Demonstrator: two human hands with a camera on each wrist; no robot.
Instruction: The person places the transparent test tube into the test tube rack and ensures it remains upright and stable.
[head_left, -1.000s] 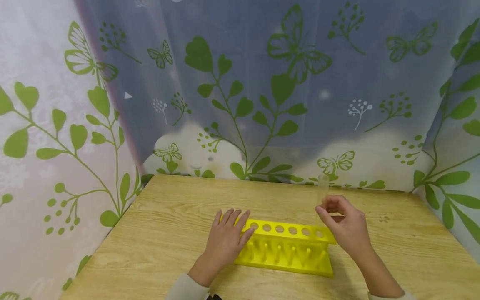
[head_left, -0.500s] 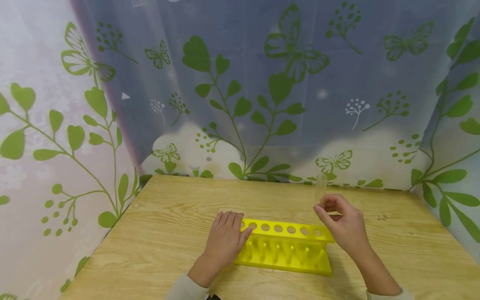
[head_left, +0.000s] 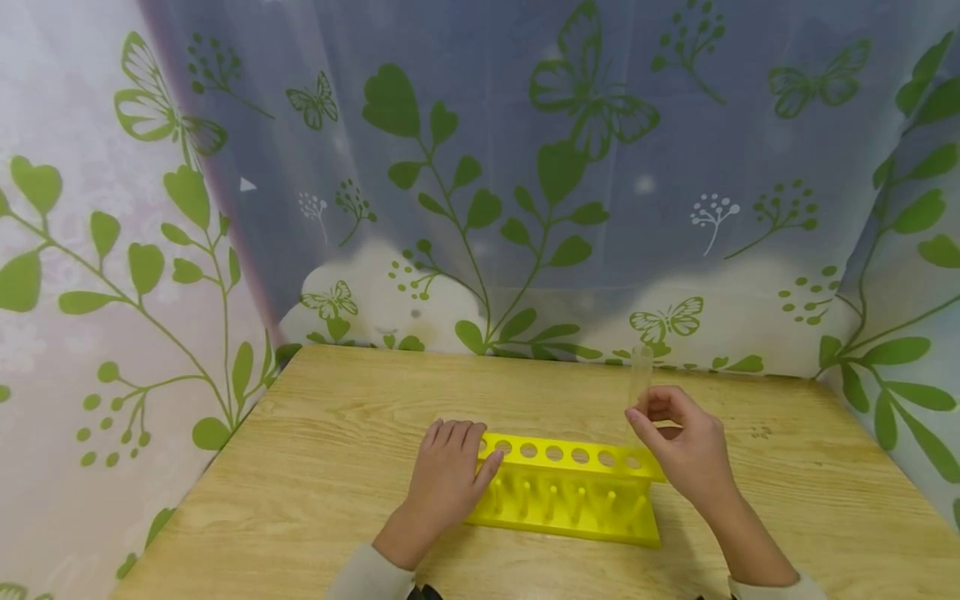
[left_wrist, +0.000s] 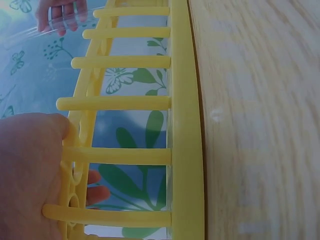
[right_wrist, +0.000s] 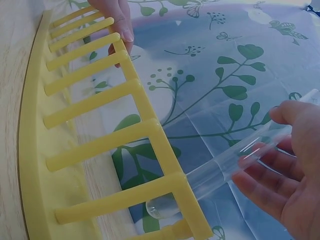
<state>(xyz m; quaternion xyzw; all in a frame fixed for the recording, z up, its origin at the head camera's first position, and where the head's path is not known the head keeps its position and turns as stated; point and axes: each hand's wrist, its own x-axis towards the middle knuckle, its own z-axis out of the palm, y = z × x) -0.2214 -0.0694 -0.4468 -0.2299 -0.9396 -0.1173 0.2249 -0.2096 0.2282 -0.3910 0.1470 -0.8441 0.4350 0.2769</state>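
From the head view, a clear test tube (head_left: 640,375) stands nearly upright at centre right of the frame, pinched by the fingers of the right hand (head_left: 686,446) above the rightmost hole of a yellow rack (head_left: 570,487). The left hand (head_left: 446,479) lies over the rack's left end with fingers resting on its top plate, loosely bent, steadying it. I judge the step in hand to be seating the tube in the end hole; the next move calls for keeping the tube in line with the hole while it slides down. The rack sits on a wooden table (head_left: 337,467) with pale grain, before a curtain (head_left: 525,167) printed with green leaves and butterflies.

In the left wrist view, the left hand (left_wrist: 30,170) fills the lower left, its thumb and fingers wrapped about the rack's (left_wrist: 182,125) perforated plate. Smooth round pegs run across to the solid base bar. The tube (left_wrist: 50,22) shows faintly at upper left.

In the right wrist view, the right hand (right_wrist: 287,165) at lower right grips the tube (right_wrist: 235,162) between thumb and fingers. The tube is thin and transparent, and its rounded bottom is already through the rack's (right_wrist: 35,150) plate at lower centre. The rack looks like glossy moulded plastic.
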